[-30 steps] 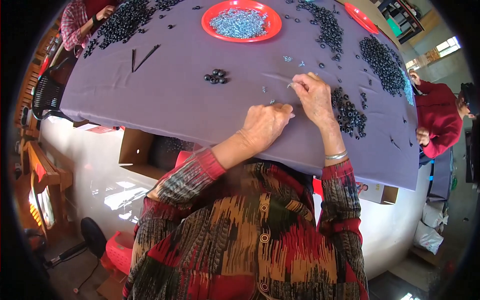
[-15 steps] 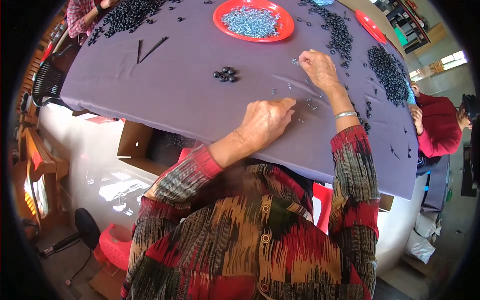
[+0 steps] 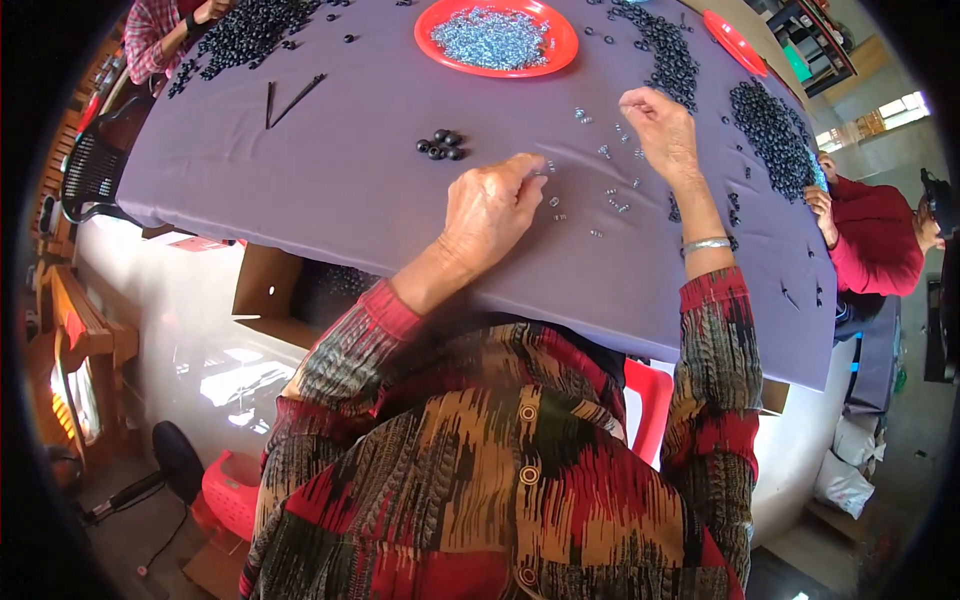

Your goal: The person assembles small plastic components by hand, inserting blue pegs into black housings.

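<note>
My left hand (image 3: 490, 208) is over the purple cloth with thumb and fingers pinched together; whatever is between the fingertips is too small to make out. My right hand (image 3: 664, 132) hovers farther off to the right, its fingers also closed in a pinch with the tips partly hidden. Between the two hands lie several small silvery coil-like pieces (image 3: 603, 152), scattered singly and in pairs. Left of them, beyond my left hand, sits a cluster of round black beads (image 3: 436, 153). A red plate (image 3: 428, 48) heaped with small silvery pieces (image 3: 490, 38) stands at the far side.
Piles of black beads lie at the far left (image 3: 255, 30) and right (image 3: 770, 135). Two thin dark rods (image 3: 297, 102) rest on the cloth (image 3: 330, 200). Another red plate (image 3: 735, 42) is at the far right. A person in red (image 3: 880, 235) sits right; a checked sleeve (image 3: 150, 40) shows left.
My left hand has moved left and a little farther away, toward the black bead cluster. My right hand has shifted right, and silvery pieces now show on the cloth to its left.
</note>
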Action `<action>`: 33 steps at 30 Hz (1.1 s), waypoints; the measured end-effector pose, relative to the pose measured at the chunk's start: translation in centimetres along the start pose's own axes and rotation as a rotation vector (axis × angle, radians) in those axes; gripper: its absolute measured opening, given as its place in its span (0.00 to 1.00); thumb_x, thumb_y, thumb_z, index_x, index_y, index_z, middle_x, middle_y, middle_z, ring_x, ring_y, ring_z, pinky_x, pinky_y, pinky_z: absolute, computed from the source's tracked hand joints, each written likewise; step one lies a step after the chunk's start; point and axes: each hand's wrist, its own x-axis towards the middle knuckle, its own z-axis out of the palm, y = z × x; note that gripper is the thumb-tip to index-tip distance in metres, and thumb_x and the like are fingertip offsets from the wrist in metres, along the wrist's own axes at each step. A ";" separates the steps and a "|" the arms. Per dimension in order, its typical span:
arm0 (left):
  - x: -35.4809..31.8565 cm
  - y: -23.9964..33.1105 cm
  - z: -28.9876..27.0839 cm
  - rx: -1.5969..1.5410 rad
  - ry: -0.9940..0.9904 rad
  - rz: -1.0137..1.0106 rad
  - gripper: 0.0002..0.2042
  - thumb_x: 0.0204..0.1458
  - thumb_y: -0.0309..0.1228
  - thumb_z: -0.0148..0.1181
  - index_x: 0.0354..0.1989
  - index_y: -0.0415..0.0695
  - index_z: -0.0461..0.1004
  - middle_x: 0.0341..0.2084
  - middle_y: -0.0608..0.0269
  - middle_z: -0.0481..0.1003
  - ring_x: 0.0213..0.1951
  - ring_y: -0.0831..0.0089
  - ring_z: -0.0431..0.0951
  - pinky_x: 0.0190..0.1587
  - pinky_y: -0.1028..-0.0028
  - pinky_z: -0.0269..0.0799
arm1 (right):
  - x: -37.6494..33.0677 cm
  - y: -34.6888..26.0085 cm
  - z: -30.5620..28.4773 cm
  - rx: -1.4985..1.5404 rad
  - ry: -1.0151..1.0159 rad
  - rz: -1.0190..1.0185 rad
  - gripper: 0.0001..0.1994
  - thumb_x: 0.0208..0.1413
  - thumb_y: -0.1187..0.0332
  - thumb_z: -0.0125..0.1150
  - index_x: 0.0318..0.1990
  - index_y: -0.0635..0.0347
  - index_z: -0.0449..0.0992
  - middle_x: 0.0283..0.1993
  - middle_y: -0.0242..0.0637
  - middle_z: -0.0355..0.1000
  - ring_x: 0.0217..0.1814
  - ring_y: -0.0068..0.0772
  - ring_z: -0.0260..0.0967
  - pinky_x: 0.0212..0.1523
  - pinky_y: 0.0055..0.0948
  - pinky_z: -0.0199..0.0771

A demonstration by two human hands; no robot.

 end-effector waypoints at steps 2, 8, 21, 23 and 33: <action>0.3 0.0 -0.2 0.014 -0.038 -0.103 0.08 0.48 0.30 0.59 0.37 0.44 0.76 0.23 0.53 0.77 0.27 0.55 0.78 0.31 0.62 0.74 | -0.8 0.4 -1.7 0.057 0.028 0.036 0.07 0.51 0.72 0.60 0.39 0.58 0.76 0.32 0.27 0.74 0.33 0.16 0.68 0.37 0.20 0.69; -0.4 -1.7 -0.9 -0.122 0.110 -0.068 0.08 0.50 0.24 0.61 0.39 0.38 0.75 0.12 0.70 0.60 0.18 0.86 0.58 0.19 0.80 0.58 | -6.9 1.0 -9.0 0.280 0.172 0.076 0.06 0.54 0.71 0.59 0.37 0.64 0.77 0.32 0.21 0.69 0.34 0.12 0.62 0.37 0.15 0.63; -3.5 2.5 -0.5 -0.318 -0.039 -0.131 0.08 0.51 0.29 0.63 0.27 0.37 0.75 0.09 0.69 0.62 0.16 0.87 0.59 0.18 0.81 0.58 | -22.3 3.2 -12.5 0.130 0.190 0.373 0.04 0.52 0.77 0.59 0.35 0.64 0.76 0.30 0.23 0.69 0.30 0.12 0.61 0.31 0.16 0.63; -4.0 2.6 -0.5 -0.326 -0.092 -0.152 0.08 0.51 0.29 0.63 0.26 0.37 0.75 0.09 0.69 0.63 0.16 0.88 0.59 0.18 0.81 0.58 | -22.1 2.4 -11.0 0.105 0.242 0.258 0.06 0.50 0.80 0.59 0.36 0.63 0.76 0.31 0.26 0.71 0.31 0.14 0.64 0.33 0.17 0.67; -5.9 3.1 0.4 -0.408 -0.218 -0.101 0.09 0.53 0.29 0.62 0.24 0.37 0.74 0.13 0.73 0.67 0.20 0.88 0.61 0.22 0.83 0.59 | -18.9 1.8 -8.8 -0.393 0.054 -0.038 0.11 0.41 0.80 0.60 0.36 0.62 0.73 0.29 0.38 0.68 0.24 0.36 0.67 0.28 0.32 0.68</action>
